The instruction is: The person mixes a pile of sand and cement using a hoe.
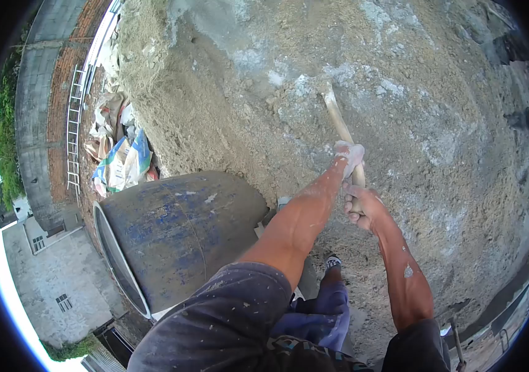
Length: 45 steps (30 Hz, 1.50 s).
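A pale wooden handle (337,117) runs down from the heap of sandy material (240,105) toward my body. Its far end meets the heap near some whitish powder, and any tool head there is hidden. My left hand (350,155), coated in pale dust, is wrapped round the handle's middle. Lower down, close to the near end, my right hand (362,204) grips the same handle with its fingers curled round it. Both arms reach out over the heap.
A large grey drum (181,232) with worn blue paint stands left of my arms. Beyond it lie crumpled sacks (122,164), near a ladder (73,130) and a brick wall (60,93). Dark shapes show at the right edge. My foot (333,262) is below.
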### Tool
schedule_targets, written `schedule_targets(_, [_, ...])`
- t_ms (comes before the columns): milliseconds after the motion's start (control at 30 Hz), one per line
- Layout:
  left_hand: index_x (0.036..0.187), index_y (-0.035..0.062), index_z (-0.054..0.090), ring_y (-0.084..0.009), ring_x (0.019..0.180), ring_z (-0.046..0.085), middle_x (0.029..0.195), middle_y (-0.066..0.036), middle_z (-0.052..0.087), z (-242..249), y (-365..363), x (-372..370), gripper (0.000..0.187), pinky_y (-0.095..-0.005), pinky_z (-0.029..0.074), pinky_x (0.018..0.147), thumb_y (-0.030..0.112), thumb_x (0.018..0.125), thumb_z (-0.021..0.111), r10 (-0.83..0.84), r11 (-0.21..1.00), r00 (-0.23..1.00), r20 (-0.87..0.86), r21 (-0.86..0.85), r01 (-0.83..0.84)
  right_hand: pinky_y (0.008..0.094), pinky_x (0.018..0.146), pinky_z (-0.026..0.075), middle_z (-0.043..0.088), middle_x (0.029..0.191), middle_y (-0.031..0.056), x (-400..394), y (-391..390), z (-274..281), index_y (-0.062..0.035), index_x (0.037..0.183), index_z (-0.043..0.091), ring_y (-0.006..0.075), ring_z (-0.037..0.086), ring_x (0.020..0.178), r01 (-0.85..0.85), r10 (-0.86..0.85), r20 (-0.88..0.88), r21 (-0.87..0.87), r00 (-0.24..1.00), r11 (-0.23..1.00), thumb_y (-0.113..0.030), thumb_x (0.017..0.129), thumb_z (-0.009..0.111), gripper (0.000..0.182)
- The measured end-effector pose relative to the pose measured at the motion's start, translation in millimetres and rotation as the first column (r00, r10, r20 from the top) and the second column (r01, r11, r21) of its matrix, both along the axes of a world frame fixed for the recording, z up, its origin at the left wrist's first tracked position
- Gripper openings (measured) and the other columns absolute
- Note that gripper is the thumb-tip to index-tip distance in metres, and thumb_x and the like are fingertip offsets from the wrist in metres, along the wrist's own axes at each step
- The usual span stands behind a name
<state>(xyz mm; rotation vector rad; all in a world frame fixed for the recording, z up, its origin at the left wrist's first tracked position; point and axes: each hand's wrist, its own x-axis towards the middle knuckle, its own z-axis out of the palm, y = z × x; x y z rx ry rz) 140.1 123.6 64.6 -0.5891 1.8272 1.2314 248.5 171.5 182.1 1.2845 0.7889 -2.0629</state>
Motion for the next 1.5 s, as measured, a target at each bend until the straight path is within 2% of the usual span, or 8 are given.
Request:
schedule_targets(333, [0.08,0.0124,0.048,-0.017,0.059,0.053,0.066,0.0,0.05,81.9,115.6,227.8,0.019,-0.0346,0.048,0.06,0.021,0.082,0.065,0.134,0.863,0.691,0.711,0.259,-0.434,0.0314,0.046,0.04,0.059,0.064,0.0081,355.9,75.5,165.2,0.0031,0.1,0.055,0.0135,0.052,0.051,-0.269,0.205,0.185,0.461,0.961,0.846,-0.035,0.08,0.07,0.045])
schedule_targets(400, [0.078,0.0147,0.047,-0.0173,0.06,0.051,0.065,0.002,0.049,113.1,117.9,287.5,0.02,-0.0366,0.046,0.063,0.024,0.082,0.065,0.057,0.895,0.67,0.74,0.259,-0.362,0.0359,0.06,0.049,0.063,0.069,0.011,433.7,48.1,164.5,0.0021,0.113,0.055,0.0211,0.061,0.061,-0.397,0.277,0.296,0.52,0.914,0.756,-0.035,0.083,0.067,0.049])
schedule_targets(500, [0.075,0.0169,0.047,-0.0176,0.062,0.05,0.064,0.003,0.049,156.1,85.8,352.7,0.022,-0.0377,0.044,0.067,0.025,0.082,0.066,0.034,0.88,0.704,0.709,0.313,-0.358,0.0419,0.074,0.051,0.067,0.087,0.0149,538.6,9.9,133.3,-0.0047,0.117,0.055,0.0292,0.066,0.079,-0.729,0.458,0.592,0.649,0.664,0.217,-0.029,0.082,0.066,0.044])
schedule_targets(633, [0.071,0.0177,0.048,-0.0174,0.064,0.051,0.064,0.003,0.049,213.1,40.5,356.6,0.023,-0.0381,0.043,0.071,0.026,0.083,0.066,0.082,0.82,0.749,0.657,0.383,-0.425,0.0444,0.086,0.049,0.065,0.11,0.0146,549.8,18.6,138.5,-0.0103,0.118,0.056,0.0325,0.062,0.101,-0.641,0.521,0.479,0.745,0.707,0.184,-0.023,0.078,0.065,0.043])
schedule_targets(867, [0.076,0.0131,0.053,-0.0234,0.079,0.054,0.074,-0.003,0.054,353.5,-54.8,255.8,0.023,-0.0477,0.042,0.087,0.032,0.088,0.059,0.164,0.756,0.927,0.337,0.561,-0.338,0.0423,0.097,0.045,0.062,0.117,0.0152,438.3,-15.1,118.0,-0.0092,0.118,0.056,0.0321,0.058,0.112,-0.241,0.654,0.068,0.954,0.754,0.179,-0.018,0.076,0.064,0.044])
schedule_targets(1033, [0.071,0.0135,0.049,-0.0209,0.068,0.052,0.068,-0.002,0.051,400.5,-133.7,169.9,0.025,-0.0409,0.044,0.074,0.03,0.086,0.061,0.521,0.668,0.831,0.195,0.514,-0.539,0.0439,0.09,0.048,0.065,0.107,0.0147,313.4,-40.2,185.2,-0.0083,0.11,0.059,0.0324,0.062,0.104,-0.049,0.748,-0.116,0.98,0.653,0.194,-0.018,0.076,0.067,0.036])
schedule_targets(1267, [0.075,0.0151,0.049,-0.0175,0.06,0.048,0.063,0.002,0.046,443.6,-205.0,83.7,0.021,-0.0381,0.043,0.064,0.027,0.085,0.063,0.742,0.554,0.66,0.117,0.446,-0.703,0.0464,0.085,0.05,0.065,0.106,0.0215,184.8,-71.3,252.6,-0.0042,0.116,0.059,0.0399,0.062,0.099,-0.374,0.895,-0.077,0.89,0.44,0.26,-0.043,0.08,0.066,0.053])
schedule_targets(1500, [0.075,0.0144,0.049,-0.0155,0.057,0.047,0.062,0.002,0.044,445.0,-256.2,-103.8,0.018,-0.0345,0.043,0.057,0.021,0.085,0.063,0.812,0.453,0.576,0.098,0.517,-0.726,0.049,0.08,0.051,0.066,0.097,0.0243,-25.7,-116.7,224.2,-0.0038,0.114,0.058,0.0425,0.064,0.091,-0.343,0.944,-0.157,0.904,0.291,0.256,-0.039,0.079,0.069,0.051])
